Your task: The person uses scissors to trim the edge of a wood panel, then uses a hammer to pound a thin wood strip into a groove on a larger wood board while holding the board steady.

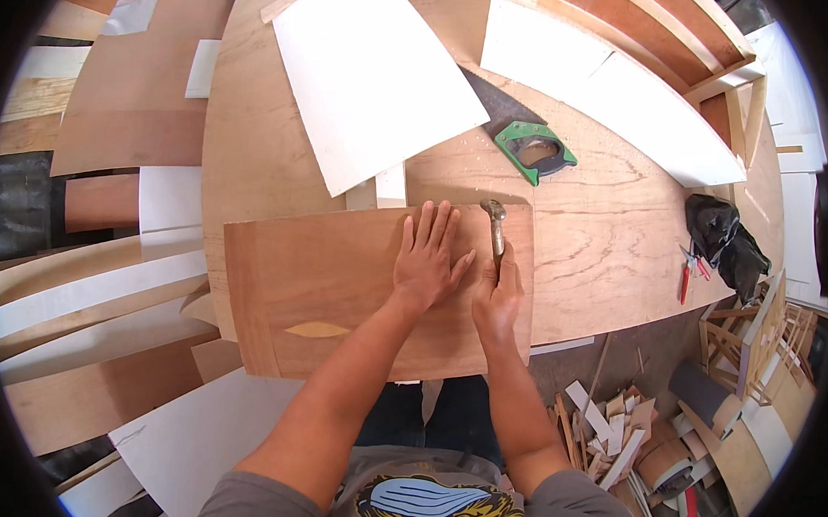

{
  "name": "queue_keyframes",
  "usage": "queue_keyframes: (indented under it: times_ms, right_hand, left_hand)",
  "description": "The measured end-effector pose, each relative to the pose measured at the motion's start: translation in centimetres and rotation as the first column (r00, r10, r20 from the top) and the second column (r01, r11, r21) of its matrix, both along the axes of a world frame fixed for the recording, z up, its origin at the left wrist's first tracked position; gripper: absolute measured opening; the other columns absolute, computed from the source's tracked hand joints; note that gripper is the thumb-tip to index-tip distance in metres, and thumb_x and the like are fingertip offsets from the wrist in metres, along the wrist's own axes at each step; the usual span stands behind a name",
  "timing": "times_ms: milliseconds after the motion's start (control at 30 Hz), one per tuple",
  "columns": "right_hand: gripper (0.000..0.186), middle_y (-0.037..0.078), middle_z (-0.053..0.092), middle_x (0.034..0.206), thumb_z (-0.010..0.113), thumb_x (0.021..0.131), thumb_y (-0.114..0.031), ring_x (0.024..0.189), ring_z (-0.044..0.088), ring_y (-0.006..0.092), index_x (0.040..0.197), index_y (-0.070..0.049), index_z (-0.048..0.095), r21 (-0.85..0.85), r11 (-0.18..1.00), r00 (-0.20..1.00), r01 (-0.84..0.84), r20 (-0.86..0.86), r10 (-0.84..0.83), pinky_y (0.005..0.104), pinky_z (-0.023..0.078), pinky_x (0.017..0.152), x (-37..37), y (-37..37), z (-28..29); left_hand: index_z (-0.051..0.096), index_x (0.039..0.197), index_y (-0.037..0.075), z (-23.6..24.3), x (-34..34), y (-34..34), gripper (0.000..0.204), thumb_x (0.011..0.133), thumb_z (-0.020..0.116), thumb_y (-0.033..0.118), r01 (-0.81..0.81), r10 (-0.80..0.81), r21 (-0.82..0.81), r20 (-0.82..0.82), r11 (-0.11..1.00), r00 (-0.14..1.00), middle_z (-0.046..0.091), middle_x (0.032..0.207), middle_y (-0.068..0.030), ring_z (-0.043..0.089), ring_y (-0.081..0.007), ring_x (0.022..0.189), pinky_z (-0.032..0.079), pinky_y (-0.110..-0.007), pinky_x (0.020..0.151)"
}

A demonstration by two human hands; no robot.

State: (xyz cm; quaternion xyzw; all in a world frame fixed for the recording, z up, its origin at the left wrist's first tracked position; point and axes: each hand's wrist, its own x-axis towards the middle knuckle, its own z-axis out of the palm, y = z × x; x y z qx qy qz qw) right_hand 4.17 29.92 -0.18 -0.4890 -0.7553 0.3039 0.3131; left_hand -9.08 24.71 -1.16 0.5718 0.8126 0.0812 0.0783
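Note:
My left hand [430, 267] rests flat, fingers a little apart, on a reddish-brown plywood panel [314, 262] with a pale leaf-shaped patch. The panel lies across the near part of a large plywood tabletop [606, 261]. Just right of it, my right hand [499, 292] is closed round the handle of a hammer [495, 221], whose metal head is at the panel's far edge near the right corner. Beyond the panel lie a white board [371, 87] and a green-handled saw [533, 154], its blade partly under the board.
A curved white wooden frame [609, 88] stands at back right. A black plastic bag [725, 238] and red-handled pliers [685, 281] sit at the table's right. Loose boards [87, 288] crowd the left. Below right are wood offcuts [607, 434] and small wooden frames [750, 338].

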Motion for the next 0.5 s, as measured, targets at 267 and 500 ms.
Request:
queue_keyframes:
  times_ms: [267,500]
  right_hand:
    - [0.041,0.024,0.071,0.102,0.064,0.100,-0.009,0.087,0.070,0.0440,0.140,-0.004,0.060,0.002,0.999,0.997,0.036,-0.067,-0.035,0.0504,0.057,0.072,0.3,-0.3,-0.4]
    - [0.039,0.023,0.071,0.101,0.062,0.102,-0.013,0.086,0.071,0.0439,0.140,-0.005,0.059,-0.059,0.998,1.000,-0.021,0.004,0.021,0.0516,0.057,0.071,0.0,0.5,0.3]
  left_hand:
    - [0.038,0.160,0.007,0.2,0.0,0.2,0.076,0.103,0.051,0.055,-0.003,0.004,0.010,-0.004,1.000,1.000,0.029,0.170,-0.0130,0.023,-0.0342,0.158,0.018,-0.056,0.127]
    - [0.037,0.161,0.008,-0.1,0.0,0.2,0.077,0.103,0.048,0.057,-0.002,0.002,-0.003,-0.025,1.000,1.000,0.028,0.171,-0.0123,0.021,-0.0342,0.159,0.018,-0.056,0.127]
